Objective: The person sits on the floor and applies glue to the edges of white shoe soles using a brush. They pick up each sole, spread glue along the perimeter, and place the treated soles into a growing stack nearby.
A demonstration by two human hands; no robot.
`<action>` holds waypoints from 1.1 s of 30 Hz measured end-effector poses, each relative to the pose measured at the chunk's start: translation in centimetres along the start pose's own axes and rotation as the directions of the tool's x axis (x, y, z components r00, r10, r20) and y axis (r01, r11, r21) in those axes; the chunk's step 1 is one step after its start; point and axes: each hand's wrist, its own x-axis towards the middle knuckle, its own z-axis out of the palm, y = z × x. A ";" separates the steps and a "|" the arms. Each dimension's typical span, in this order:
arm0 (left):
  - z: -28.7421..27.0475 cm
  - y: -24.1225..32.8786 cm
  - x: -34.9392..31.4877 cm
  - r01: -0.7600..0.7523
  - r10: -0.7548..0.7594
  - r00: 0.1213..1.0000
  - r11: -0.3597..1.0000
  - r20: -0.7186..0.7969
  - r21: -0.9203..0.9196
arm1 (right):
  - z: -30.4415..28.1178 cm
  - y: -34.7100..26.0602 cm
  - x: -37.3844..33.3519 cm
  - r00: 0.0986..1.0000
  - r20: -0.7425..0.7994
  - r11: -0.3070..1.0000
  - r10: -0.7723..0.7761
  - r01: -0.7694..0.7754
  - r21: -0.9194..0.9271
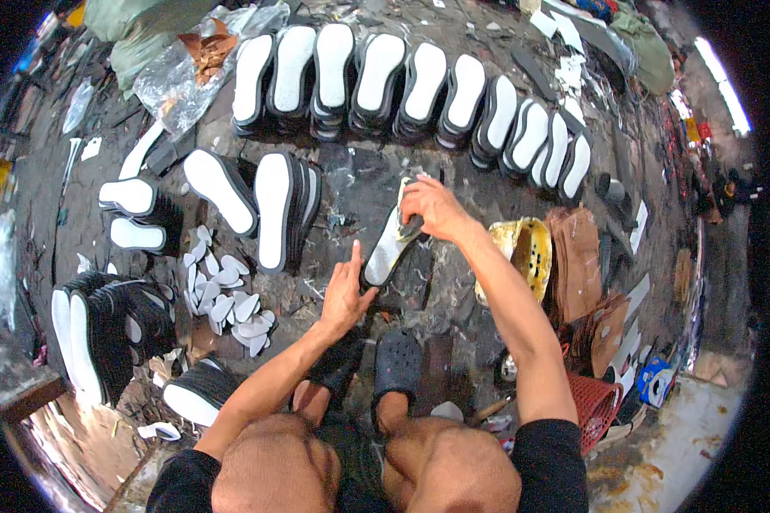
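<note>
A single shoe sole (387, 256) with a dark rim and a whitish, wet-looking top lies in front of me, slanting up to the right. Over its far end, my right hand (436, 208) is closed on a pale yellow applicator (402, 192); the fingers hide much of it, and its exact kind is unclear. My left hand (344, 295) is beside the near end of the sole, index finger stretched out and thumb apart, gripping nothing. Whether its thumb touches the sole's edge, I cannot tell.
Stacked white-topped soles (381, 68) curve along the far side. More soles (274, 209) stand to the left, near a heap of small grey teardrop pieces (227, 291). Right of my right forearm are a yellow-stained container (535, 256), brown sheets (573, 265) and a red basket (599, 410).
</note>
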 end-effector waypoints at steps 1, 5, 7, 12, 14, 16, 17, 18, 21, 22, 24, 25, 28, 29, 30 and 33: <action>0.2 0.3 -1.0 0.004 -0.004 1.000 1.000 0.014 -0.010 | 0.5 -0.4 -1.3 0.994 0.067 0.995 0.089 -0.092 0.034; 0.1 -1.3 2.4 -0.130 0.129 0.989 0.992 -0.073 -0.006 | -1.6 -0.3 -1.9 0.801 0.056 0.800 0.595 -0.598 0.052; 0.4 -1.1 1.1 -0.076 0.073 0.995 0.997 -0.075 -0.034 | -0.2 -4.0 -2.9 0.824 0.130 0.829 0.552 -0.559 0.028; 0.8 -1.5 1.4 -0.066 0.064 0.994 0.997 -0.088 -0.027 | 0.4 -7.0 -1.9 0.671 -0.213 0.698 0.710 -0.629 0.343; 0.6 -1.6 0.8 -0.069 0.066 0.994 0.997 -0.087 -0.030 | 1.9 -8.8 -2.2 0.576 -0.107 0.581 0.811 -0.768 0.268; 0.5 -1.7 0.8 -0.105 0.103 0.991 0.994 -0.086 -0.021 | 3.0 -9.2 -2.7 0.490 -0.107 0.501 0.865 -0.846 0.182; 0.5 -1.8 1.1 -0.108 0.106 0.991 0.994 -0.079 -0.021 | 2.9 -8.2 -2.7 0.521 -0.171 0.546 0.836 -0.817 0.183; 0.4 -1.8 1.2 -0.102 0.101 0.992 0.995 -0.070 -0.019 | 2.1 -7.3 -2.2 0.552 -0.227 0.592 0.803 -0.785 0.184; 0.9 -0.7 0.5 -0.079 0.072 0.992 0.995 -0.100 -0.067 | 3.3 -6.9 -2.5 0.715 -0.278 0.762 0.642 -0.636 0.123; 0.7 -1.0 0.4 -0.075 0.064 0.989 0.994 -0.133 -0.084 | 3.5 -8.1 -2.4 0.772 -0.233 0.805 0.592 -0.579 0.128; 0.2 -2.4 -0.1 0.064 -0.110 0.970 0.976 -0.216 -0.208 | 5.1 -11.4 -2.7 0.838 -0.234 0.868 0.494 -0.461 0.184; 0.0 -3.1 -0.1 0.122 -0.195 0.947 0.953 -0.255 -0.276 | 5.9 -12.9 -3.1 0.861 -0.220 0.885 0.459 -0.422 0.195; -1.9 -2.6 1.4 0.126 -0.323 0.843 0.896 -0.430 -0.425 | 7.6 -15.8 -5.5 0.905 -0.241 0.934 0.349 -0.314 0.172; -2.2 -2.2 1.8 0.131 -0.366 0.830 0.861 -0.421 -0.491 | 8.2 -16.4 -6.4 0.909 -0.277 0.949 0.311 -0.279 0.149; -2.5 -2.4 2.5 0.104 -0.381 0.828 0.825 -0.411 -0.556 | 8.1 -16.9 -6.7 0.920 -0.264 0.956 0.290 -0.267 0.119; -2.8 -1.9 3.0 0.068 -0.332 0.847 0.842 -0.415 -0.536 | 6.3 -17.8 -8.2 0.903 -0.295 0.945 0.314 -0.268 0.187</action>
